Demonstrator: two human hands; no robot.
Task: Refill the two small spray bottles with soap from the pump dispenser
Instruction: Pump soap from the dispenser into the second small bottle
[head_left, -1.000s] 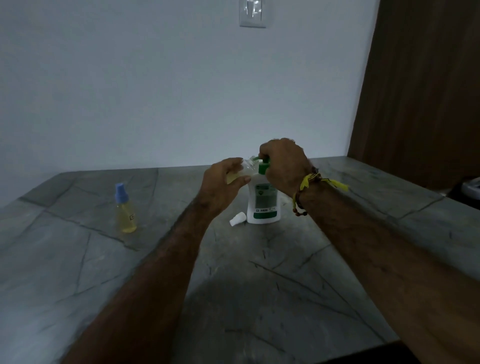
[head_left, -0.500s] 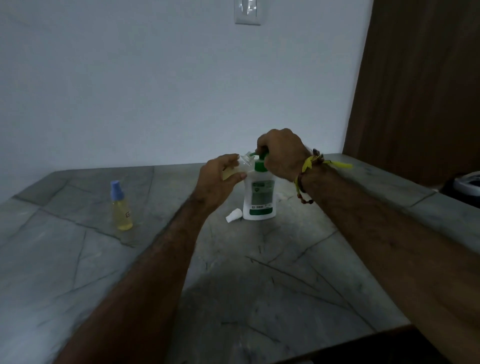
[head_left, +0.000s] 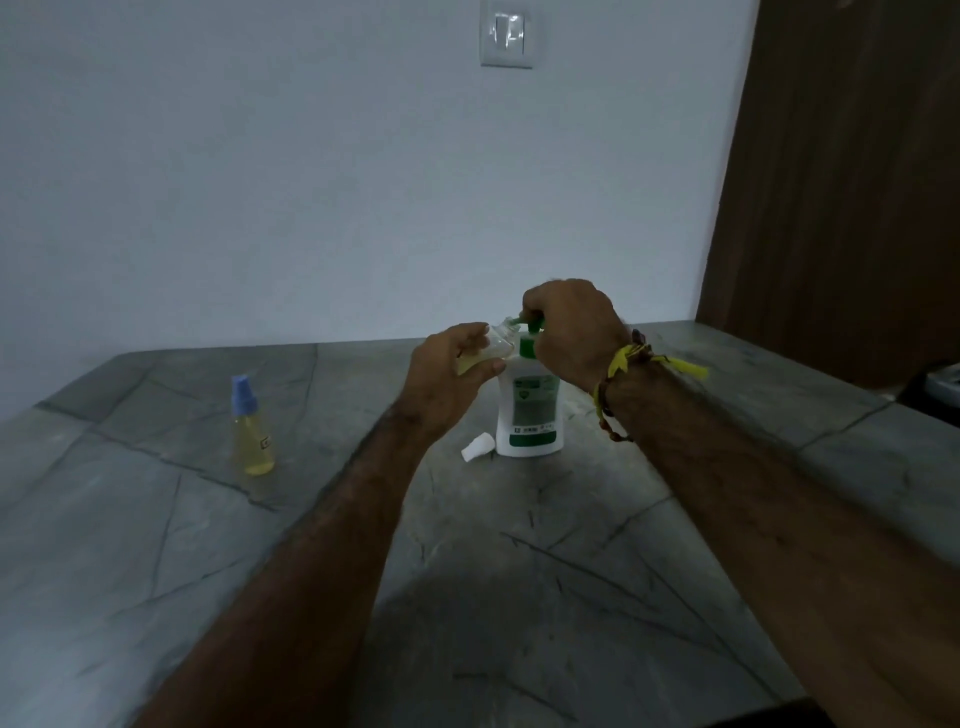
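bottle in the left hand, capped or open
Open: the small bottle has a bare neck at the pump spout, and a white cap lies on the counter.

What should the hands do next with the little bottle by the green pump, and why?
Probably press the pump down once more. The left hand holds the open small bottle tilted, its mouth at the green nozzle, and the right hand grips the pump dispenser top. Only a little yellow soap shows in it, and its white cap lies on the table.

Left hand (head_left: 451, 375) curled in a grip, right hand (head_left: 574, 328) fisted (knuckles up), both forearms extended
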